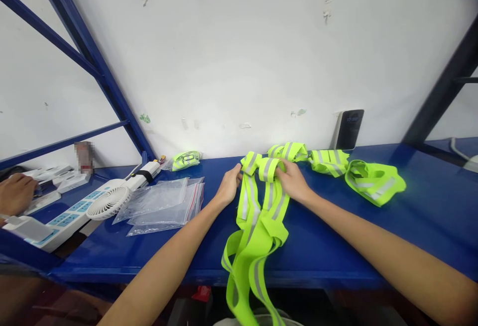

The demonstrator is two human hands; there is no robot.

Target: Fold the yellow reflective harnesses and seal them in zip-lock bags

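Note:
A neon yellow-green reflective vest made of straps with grey stripes [257, 216] lies across the blue table and hangs over its front edge. My left hand [230, 184] pinches its upper left strap. On the other side, my right hand [293, 180] is closed around the folded upper right part, fingers partly hidden behind the cloth. Just beyond my hands lie a folded reflective strap bundle [289, 152] and a second bundle [328, 162]. A looser green bundle [375, 181] rests further right.
Clear zip bags [168, 204] lie stacked left of my arm, beside a small white fan [109, 202] and a long power strip [70, 216]. A bagged green item [185, 160] sits near the wall. A phone [349, 129] leans there. Another person's hand [17, 194] is at far left.

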